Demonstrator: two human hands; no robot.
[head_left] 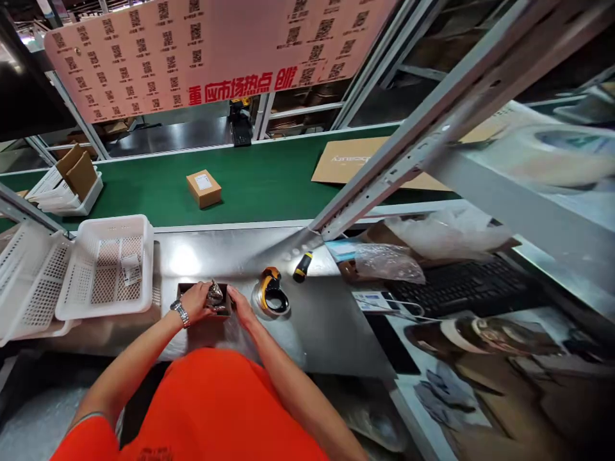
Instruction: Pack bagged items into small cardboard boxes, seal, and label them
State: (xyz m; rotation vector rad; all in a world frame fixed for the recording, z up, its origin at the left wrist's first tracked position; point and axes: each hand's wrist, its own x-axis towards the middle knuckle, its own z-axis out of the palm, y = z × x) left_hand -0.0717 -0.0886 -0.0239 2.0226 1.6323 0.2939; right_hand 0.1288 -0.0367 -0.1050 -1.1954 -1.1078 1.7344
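Observation:
My left hand (196, 303), with a metal watch on its wrist, reaches into a small open brown box (225, 298) on the metal bench. Its fingers are closed on a shiny, crinkled packet (214, 293), whose contents I cannot make out. At the box's right side is my right hand (241, 307), thumb and fingers gripping the wall. Just right of that hand lies a yellow and black tape dispenser (271, 293) with a roll of clear tape. A yellow and black handled cutter (302, 267) lies beyond it.
White plastic baskets (147, 269) stand at left. A green conveyor belt (269, 182) runs behind the bench, carrying a small labelled carton (205, 189) and flat cardboard (341, 160). A slanting metal post (375, 173) rises at right, near a keyboard (446, 282) and plastic packaging (389, 261).

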